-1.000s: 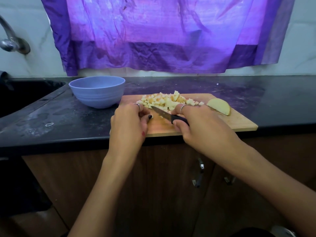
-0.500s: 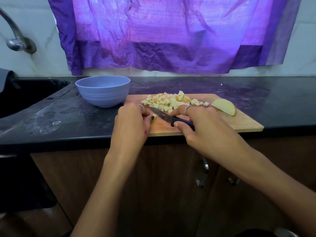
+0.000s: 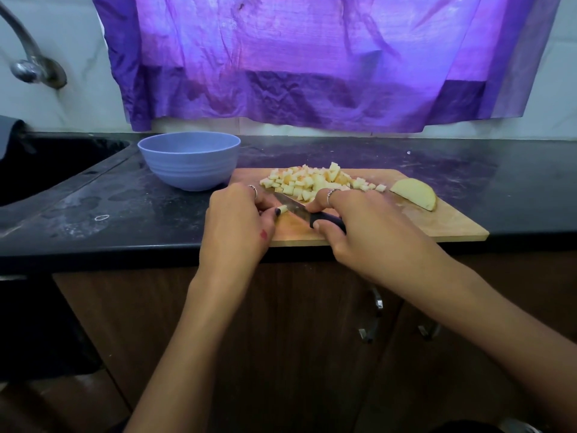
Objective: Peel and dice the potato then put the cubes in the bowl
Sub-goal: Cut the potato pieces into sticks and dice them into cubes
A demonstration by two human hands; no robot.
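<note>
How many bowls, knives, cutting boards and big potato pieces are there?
Bowls: 1, the blue bowl
Knives: 1, the knife gripped by the right hand
Cutting boards: 1, the wooden board
Big potato pieces: 1, the uncut wedge
Total: 4

You have a black, dusty stone countertop [image 3: 515, 182] in front of you. Directly on it sit a round pale-blue plastic bowl [image 3: 189, 164] and, touching the bowl's right side, a rectangular wooden cutting board [image 3: 437, 223] at the counter's front edge.
</note>
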